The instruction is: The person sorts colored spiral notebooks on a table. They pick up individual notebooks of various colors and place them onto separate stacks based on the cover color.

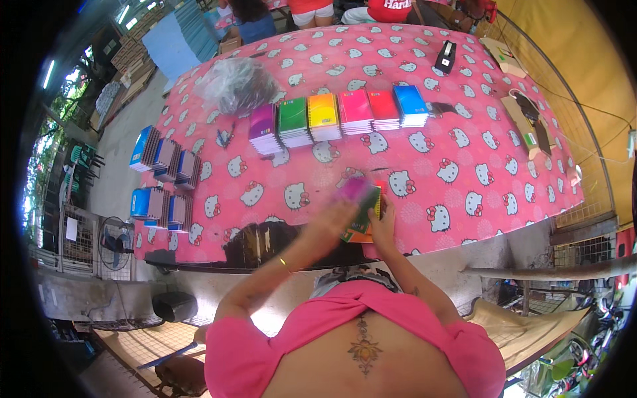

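The counter point(464, 152) wears a soft pink cloth with cat faces. Far across it lies a row of six spiral notebooks point(338, 116), long sides pointing away from the person. Close to the near edge, both hands hold a small stack of notebooks point(363, 213). The left hand point(338, 213), blurred, rests on top; the right hand point(383, 225) grips the stack's right side.

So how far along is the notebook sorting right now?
Six colour stacks of spiral notebooks stand in a row mid-table, apparently sorted. Both hands, left hand and right hand, are on a small mixed pile of notebooks at the table edge. Blue-covered stacks at the left edge may remain.
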`<action>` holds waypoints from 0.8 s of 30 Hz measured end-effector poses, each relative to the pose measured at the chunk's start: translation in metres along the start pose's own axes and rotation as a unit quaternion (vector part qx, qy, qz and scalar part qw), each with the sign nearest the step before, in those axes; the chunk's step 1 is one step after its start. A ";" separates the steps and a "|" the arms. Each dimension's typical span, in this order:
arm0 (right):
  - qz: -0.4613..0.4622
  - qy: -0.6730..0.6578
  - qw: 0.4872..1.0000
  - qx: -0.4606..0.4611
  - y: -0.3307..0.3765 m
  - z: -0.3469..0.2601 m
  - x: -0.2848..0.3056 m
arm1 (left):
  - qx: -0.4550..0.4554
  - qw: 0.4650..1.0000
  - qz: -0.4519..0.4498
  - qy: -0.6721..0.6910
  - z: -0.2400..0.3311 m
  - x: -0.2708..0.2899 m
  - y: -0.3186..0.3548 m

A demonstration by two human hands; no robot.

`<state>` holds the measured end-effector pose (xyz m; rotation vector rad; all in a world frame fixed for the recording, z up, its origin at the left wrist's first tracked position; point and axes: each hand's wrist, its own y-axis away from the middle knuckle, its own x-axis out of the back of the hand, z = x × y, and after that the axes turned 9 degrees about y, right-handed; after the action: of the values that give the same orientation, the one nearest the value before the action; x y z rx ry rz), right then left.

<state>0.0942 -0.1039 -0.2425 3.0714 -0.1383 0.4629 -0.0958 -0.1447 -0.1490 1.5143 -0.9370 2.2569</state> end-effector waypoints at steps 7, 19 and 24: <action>-0.050 -0.227 0.968 -0.099 -0.011 -0.002 0.011 | 0.255 0.950 0.078 0.161 0.031 -0.008 -0.030; -0.194 -0.172 0.965 0.035 -0.027 -0.035 0.025 | 0.336 0.557 0.208 0.730 -0.005 -0.055 -0.017; -0.236 -0.200 0.925 0.219 0.009 -0.053 0.053 | 0.302 0.649 0.201 0.668 0.031 -0.043 0.008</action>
<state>0.1281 -0.1149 -0.1764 3.3991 0.7853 -0.1922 -0.0597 -0.1650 -0.1830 -0.6511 0.0294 3.0982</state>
